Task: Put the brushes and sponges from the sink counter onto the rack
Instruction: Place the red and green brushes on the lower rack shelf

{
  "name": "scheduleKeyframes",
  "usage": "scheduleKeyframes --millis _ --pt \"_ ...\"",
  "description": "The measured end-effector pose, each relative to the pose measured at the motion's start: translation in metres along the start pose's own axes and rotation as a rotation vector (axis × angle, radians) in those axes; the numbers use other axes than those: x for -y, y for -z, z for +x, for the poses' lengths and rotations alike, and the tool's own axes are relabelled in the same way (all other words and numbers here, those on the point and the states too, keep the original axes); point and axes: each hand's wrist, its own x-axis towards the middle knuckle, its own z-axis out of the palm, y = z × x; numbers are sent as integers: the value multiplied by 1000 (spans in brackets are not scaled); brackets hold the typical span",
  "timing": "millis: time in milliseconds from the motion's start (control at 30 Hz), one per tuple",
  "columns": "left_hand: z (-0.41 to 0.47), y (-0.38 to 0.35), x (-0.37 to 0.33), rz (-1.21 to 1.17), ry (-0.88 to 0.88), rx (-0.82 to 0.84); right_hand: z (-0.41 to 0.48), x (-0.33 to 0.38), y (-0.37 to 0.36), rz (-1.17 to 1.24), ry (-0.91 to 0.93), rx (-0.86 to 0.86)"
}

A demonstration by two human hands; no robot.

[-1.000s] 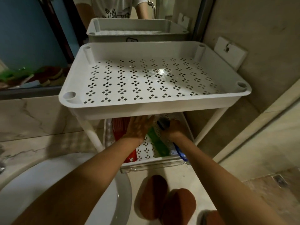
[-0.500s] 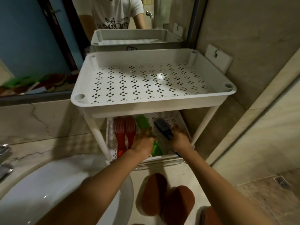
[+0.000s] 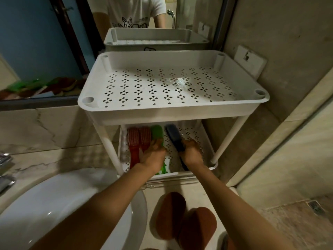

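A white two-tier rack [image 3: 173, 114] stands on the counter by the wall. Its top shelf holds nothing. On the lower shelf [image 3: 201, 141] lie two red brushes [image 3: 138, 139], a green brush [image 3: 157, 131] and a dark blue brush [image 3: 173, 137], side by side. My left hand [image 3: 153, 155] rests on the green brush, fingers wrapped over its handle. My right hand [image 3: 191, 153] grips the blue brush by its handle. Two brown oval sponges [image 3: 183, 218] lie on the counter in front of the rack.
A white sink basin [image 3: 59, 210] sits at lower left, with a tap [image 3: 5, 170] at the left edge. A mirror [image 3: 54, 42] behind the rack reflects a person. A tiled wall [image 3: 288, 69] closes the right side. A floor drain [image 3: 316, 207] shows at lower right.
The view has tilted up and drawn back slightly. Both hands have pulled a little toward the shelf's front, and the brush heads now show under the top shelf.
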Motion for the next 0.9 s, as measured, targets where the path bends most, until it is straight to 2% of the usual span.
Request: scheduleKeyframes --millis 300,600,767,900 --pt "-9 4 3 -46 -55 -75 -8 5 -1 6 56 75" --pt "-20 14 -4 -107 -65 -141 -10 7 -2 16 27 29" --pt "-50 37 -20 -173 54 -259 -36 20 11 97 -1 -96" --pt "-106 62 -24 -354 184 -391 -97 56 20 348 85 -254"
